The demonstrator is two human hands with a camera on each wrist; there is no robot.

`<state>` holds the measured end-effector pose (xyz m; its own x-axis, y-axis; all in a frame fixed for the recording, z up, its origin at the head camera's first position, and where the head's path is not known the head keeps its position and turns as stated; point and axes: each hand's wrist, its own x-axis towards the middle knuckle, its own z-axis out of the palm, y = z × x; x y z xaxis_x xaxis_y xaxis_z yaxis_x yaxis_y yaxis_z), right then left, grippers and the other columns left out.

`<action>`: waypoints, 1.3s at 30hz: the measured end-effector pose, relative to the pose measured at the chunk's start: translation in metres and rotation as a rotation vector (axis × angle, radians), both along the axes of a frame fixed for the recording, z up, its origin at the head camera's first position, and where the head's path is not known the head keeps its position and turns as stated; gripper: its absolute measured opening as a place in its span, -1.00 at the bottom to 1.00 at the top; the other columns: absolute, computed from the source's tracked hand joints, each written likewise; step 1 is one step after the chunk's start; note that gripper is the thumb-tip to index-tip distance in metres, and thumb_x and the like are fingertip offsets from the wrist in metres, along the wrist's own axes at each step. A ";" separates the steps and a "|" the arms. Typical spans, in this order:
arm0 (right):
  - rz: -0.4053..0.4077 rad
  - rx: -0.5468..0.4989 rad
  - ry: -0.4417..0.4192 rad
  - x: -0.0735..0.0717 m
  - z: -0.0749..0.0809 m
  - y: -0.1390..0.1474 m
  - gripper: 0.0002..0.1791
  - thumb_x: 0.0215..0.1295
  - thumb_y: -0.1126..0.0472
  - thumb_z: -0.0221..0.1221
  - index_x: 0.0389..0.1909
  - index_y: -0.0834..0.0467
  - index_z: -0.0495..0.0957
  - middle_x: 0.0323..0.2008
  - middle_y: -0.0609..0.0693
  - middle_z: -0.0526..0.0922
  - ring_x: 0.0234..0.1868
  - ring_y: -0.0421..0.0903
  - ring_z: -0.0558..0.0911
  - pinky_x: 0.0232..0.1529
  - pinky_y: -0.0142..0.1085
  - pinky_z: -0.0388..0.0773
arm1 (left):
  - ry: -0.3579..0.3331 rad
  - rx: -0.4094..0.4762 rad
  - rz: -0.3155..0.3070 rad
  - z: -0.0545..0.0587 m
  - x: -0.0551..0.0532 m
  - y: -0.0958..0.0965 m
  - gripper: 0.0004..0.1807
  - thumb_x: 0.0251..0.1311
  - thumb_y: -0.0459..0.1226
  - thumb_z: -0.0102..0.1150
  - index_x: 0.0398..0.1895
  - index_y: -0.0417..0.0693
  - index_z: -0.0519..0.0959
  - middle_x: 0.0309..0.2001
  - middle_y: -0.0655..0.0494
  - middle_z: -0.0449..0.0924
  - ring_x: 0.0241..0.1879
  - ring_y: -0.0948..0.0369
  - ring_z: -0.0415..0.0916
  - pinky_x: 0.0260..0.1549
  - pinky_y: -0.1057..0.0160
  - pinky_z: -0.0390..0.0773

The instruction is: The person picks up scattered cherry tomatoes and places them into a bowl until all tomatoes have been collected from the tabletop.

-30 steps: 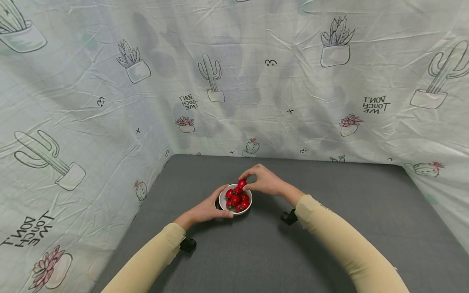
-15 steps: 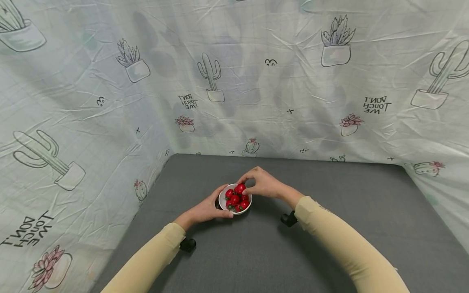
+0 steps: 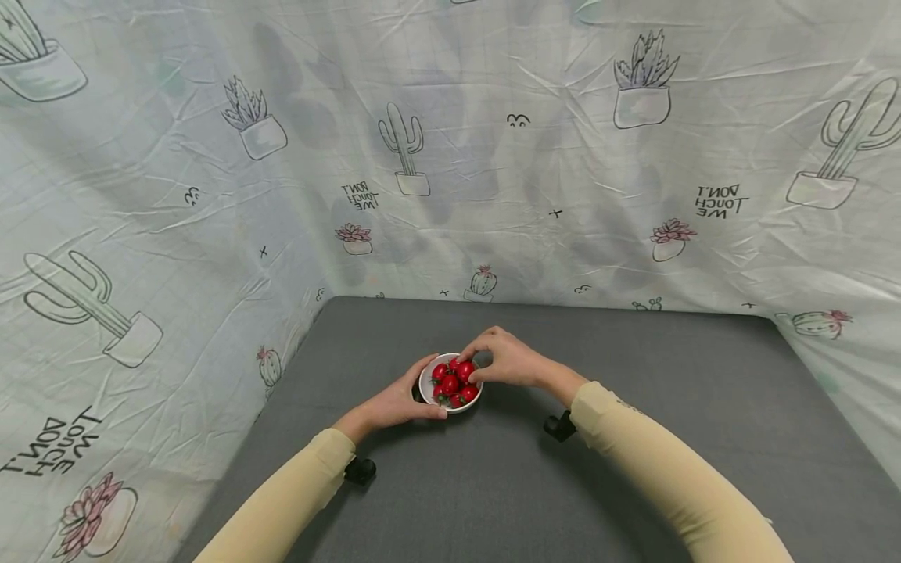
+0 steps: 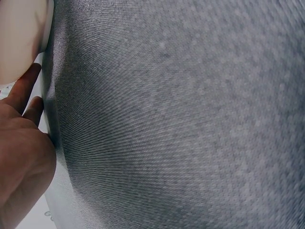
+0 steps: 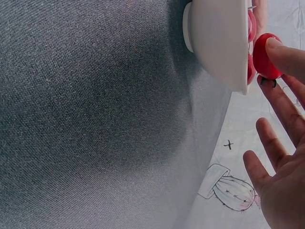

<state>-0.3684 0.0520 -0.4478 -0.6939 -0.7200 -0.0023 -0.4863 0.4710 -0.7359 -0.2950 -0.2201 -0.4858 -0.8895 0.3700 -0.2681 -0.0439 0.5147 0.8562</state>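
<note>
A white bowl [image 3: 427,385] with several red cherry tomatoes [image 3: 450,384] stands on the grey table. My left hand [image 3: 397,403] holds the bowl from its left side, thumb at the near rim and fingers round the far side. In the left wrist view, fingers of that hand touch the bowl's outer wall [image 4: 19,40]. Over the bowl's right part, my right hand [image 3: 512,362] pinches one cherry tomato [image 5: 266,57] between thumb and fingers. The right wrist view shows this tomato just above the rim, near the others; its other fingers are spread.
The grey cloth-like table surface [image 3: 450,493] extends around the bowl. Behind and to the left hang white curtains [image 3: 479,141] printed with cacti. A black wrist device [image 3: 361,471] sits under the left cuff, and another black device [image 3: 559,427] under the right cuff.
My right hand has lowered the pinched cherry tomato from above the far rim down and slightly nearer, onto or close over the other tomatoes. My left hand and the bowl stay in place.
</note>
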 end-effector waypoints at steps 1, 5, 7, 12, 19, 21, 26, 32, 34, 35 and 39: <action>0.002 -0.002 -0.002 0.000 0.000 0.000 -0.70 0.27 0.09 0.44 0.03 -0.15 0.73 0.04 -0.27 0.64 0.24 -0.05 0.34 0.16 0.06 0.41 | -0.001 -0.001 0.000 0.000 0.000 0.000 0.18 0.10 0.00 0.55 0.66 0.23 -0.04 0.58 0.04 0.04 0.52 0.02 0.06 0.39 -0.24 0.10; 0.015 -0.011 -0.006 0.001 0.001 0.001 -0.67 0.27 0.08 0.44 0.06 -0.12 0.73 0.06 -0.26 0.64 0.27 -0.03 0.33 0.18 0.10 0.40 | 0.001 -0.005 -0.002 0.000 0.000 0.000 0.17 0.11 -0.01 0.55 0.66 0.22 -0.05 0.58 0.04 0.04 0.52 0.02 0.06 0.39 -0.23 0.11; 0.016 -0.014 -0.007 0.001 0.001 0.001 -0.64 0.27 0.07 0.45 0.08 -0.09 0.72 0.06 -0.25 0.64 0.28 -0.01 0.33 0.19 0.11 0.39 | 0.001 -0.006 -0.003 0.000 0.000 0.000 0.17 0.11 -0.01 0.54 0.66 0.23 -0.04 0.58 0.04 0.04 0.52 0.02 0.06 0.39 -0.23 0.11; 0.008 -0.015 -0.009 0.003 0.002 0.004 -0.60 0.26 0.07 0.45 0.12 -0.05 0.71 0.07 -0.23 0.64 0.29 0.01 0.33 0.20 0.13 0.38 | 0.001 -0.006 -0.005 -0.001 -0.001 -0.001 0.17 0.11 0.01 0.54 0.66 0.26 -0.04 0.58 0.05 0.03 0.52 0.03 0.05 0.39 -0.24 0.10; -0.020 -0.015 -0.023 0.003 0.003 0.010 -0.60 0.27 0.07 0.44 0.13 -0.08 0.71 0.11 -0.23 0.61 0.33 -0.02 0.30 0.24 0.13 0.35 | 0.001 -0.006 -0.005 -0.001 -0.002 0.000 0.16 0.11 0.00 0.55 0.66 0.27 -0.03 0.58 0.05 0.04 0.52 0.03 0.05 0.39 -0.25 0.09; -0.035 -0.014 -0.018 0.002 0.003 0.012 -0.60 0.27 0.06 0.43 0.13 -0.08 0.71 0.11 -0.22 0.62 0.33 -0.02 0.29 0.24 0.13 0.35 | 0.007 -0.002 -0.007 -0.001 -0.002 0.000 0.16 0.10 0.00 0.55 0.66 0.25 -0.03 0.58 0.05 0.05 0.52 0.02 0.06 0.39 -0.25 0.10; -0.069 -0.012 0.000 0.001 0.002 0.020 -0.59 0.30 0.05 0.41 0.16 -0.05 0.69 0.11 -0.21 0.62 0.34 -0.03 0.29 0.25 0.14 0.35 | 0.016 -0.001 -0.007 -0.001 -0.002 0.000 0.18 0.08 0.00 0.57 0.66 0.24 -0.02 0.57 0.04 0.07 0.51 0.02 0.07 0.39 -0.24 0.10; -0.083 -0.003 0.082 0.003 0.003 0.035 -0.61 0.39 0.00 0.33 0.19 -0.03 0.68 0.12 -0.19 0.63 0.36 0.01 0.32 0.26 0.14 0.35 | 0.026 0.000 -0.007 -0.002 -0.003 0.001 0.19 0.07 0.00 0.57 0.66 0.23 -0.03 0.57 0.04 0.07 0.51 0.02 0.07 0.39 -0.25 0.11; -0.088 -0.002 0.096 0.004 0.003 0.040 -0.63 0.41 -0.02 0.31 0.18 -0.07 0.68 0.13 -0.18 0.63 0.36 0.01 0.32 0.26 0.13 0.35 | 0.031 -0.001 -0.011 -0.002 -0.003 0.001 0.20 0.07 0.00 0.57 0.67 0.22 -0.04 0.58 0.04 0.05 0.52 0.01 0.05 0.39 -0.25 0.10; -0.090 -0.003 0.100 0.005 0.003 0.043 -0.64 0.42 -0.03 0.30 0.18 -0.09 0.67 0.13 -0.18 0.62 0.36 0.01 0.32 0.25 0.13 0.36 | 0.033 -0.003 -0.015 -0.002 -0.003 0.001 0.21 0.07 0.00 0.56 0.67 0.20 -0.05 0.59 0.05 0.03 0.53 0.01 0.03 0.39 -0.25 0.10; -0.100 0.002 0.112 0.009 0.001 0.054 -0.64 0.43 -0.06 0.28 0.19 -0.12 0.67 0.17 -0.16 0.61 0.37 0.02 0.32 0.24 0.15 0.36 | 0.039 -0.013 -0.035 -0.002 -0.003 0.001 0.27 0.07 0.02 0.56 0.69 0.18 -0.14 0.63 0.07 -0.11 0.57 0.01 -0.09 0.40 -0.25 0.08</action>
<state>-0.3595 0.1063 -0.4466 -0.7580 -0.6475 0.0782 -0.5163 0.5225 -0.6785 -0.2981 -0.2195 -0.4873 -0.8860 0.3978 -0.2384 0.0077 0.5266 0.8501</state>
